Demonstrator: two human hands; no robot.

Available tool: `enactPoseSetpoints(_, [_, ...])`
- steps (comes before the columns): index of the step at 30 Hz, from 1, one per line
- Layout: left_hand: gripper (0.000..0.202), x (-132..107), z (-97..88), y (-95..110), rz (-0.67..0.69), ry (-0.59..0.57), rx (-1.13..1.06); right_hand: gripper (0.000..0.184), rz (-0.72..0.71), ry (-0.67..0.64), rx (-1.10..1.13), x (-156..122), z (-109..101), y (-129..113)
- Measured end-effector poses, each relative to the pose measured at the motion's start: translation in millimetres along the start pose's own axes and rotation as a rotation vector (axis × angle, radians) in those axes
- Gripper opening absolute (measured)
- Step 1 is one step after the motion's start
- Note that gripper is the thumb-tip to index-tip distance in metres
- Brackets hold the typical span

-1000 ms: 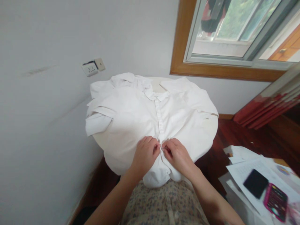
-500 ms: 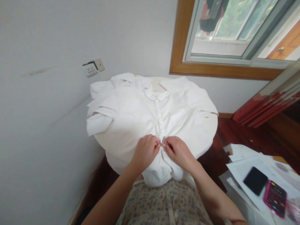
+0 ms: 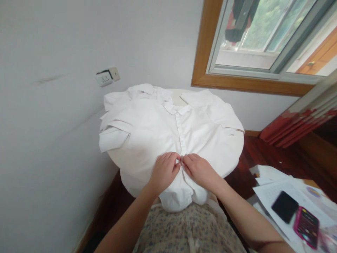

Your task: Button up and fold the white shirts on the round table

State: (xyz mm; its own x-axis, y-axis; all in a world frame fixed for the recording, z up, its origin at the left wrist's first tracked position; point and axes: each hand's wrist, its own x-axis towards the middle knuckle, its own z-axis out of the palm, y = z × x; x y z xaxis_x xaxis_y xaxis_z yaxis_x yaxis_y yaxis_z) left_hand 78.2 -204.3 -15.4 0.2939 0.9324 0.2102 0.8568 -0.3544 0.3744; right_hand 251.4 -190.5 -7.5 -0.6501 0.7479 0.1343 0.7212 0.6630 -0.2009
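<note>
A white button-up shirt (image 3: pixel 155 126) lies spread over a round cream table (image 3: pixel 116 156), collar toward the wall and hem hanging off the near edge. Its front placket runs down the middle toward me. My left hand (image 3: pixel 166 170) pinches the placket edge between thumb and fingers. From the other side, my right hand (image 3: pixel 198 169) grips the same spot, its fingertips meeting those of the left. Any button between them is hidden. Below the hands the fabric bunches into folds.
At the right, a stand with papers (image 3: pixel 279 193) carries a black flat object (image 3: pixel 285 206) and a pink-cased phone (image 3: pixel 306 226). A wall socket (image 3: pixel 104 78) is behind the table at left. A wood-framed window (image 3: pixel 252 82) and red-and-cream curtain (image 3: pixel 289 124) lie beyond.
My right fingers have closed in against the left ones at the placket. The whole view has shifted slightly; the shirt lies as before.
</note>
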Motion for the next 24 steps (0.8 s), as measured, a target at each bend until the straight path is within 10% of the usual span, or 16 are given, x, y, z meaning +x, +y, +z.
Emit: enactPoseSetpoints(24, [0.021, -2, -0.4, 0, 0.000, 0.072, -0.213, 0.024, 0.034, 0.111, 0.436, 2, 9, 28])
